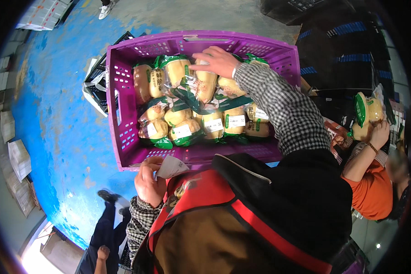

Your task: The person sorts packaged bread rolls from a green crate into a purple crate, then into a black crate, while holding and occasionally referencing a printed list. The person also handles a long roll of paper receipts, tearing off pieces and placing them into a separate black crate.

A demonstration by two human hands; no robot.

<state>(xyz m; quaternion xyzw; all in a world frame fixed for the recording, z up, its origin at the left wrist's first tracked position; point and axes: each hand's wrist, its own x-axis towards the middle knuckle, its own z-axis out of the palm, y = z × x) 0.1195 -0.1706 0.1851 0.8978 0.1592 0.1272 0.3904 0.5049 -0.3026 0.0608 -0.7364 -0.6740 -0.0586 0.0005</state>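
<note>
A purple perforated plastic crate [123, 164] stands before me with two rows of clear-and-green bags of lotus root [175, 72] in it. Bags in the near row bear white labels [235, 121] with print. My right hand [216, 62] reaches over the far row, fingers spread on top of a middle bag [205, 85]; part of a white label shows under them. Near the crate's front left edge, my left hand [150, 181] pinches a piece of white label paper [171, 167] between thumb and fingers.
At right, a co-worker in an orange top [373, 197] holds up a similar bag [369, 111]. Dark stacked crates [349, 44] stand behind. A black crate [97, 90] sits left of the purple one. Another person's legs [104, 222] are at lower left, and white cartons [42, 13] at upper left.
</note>
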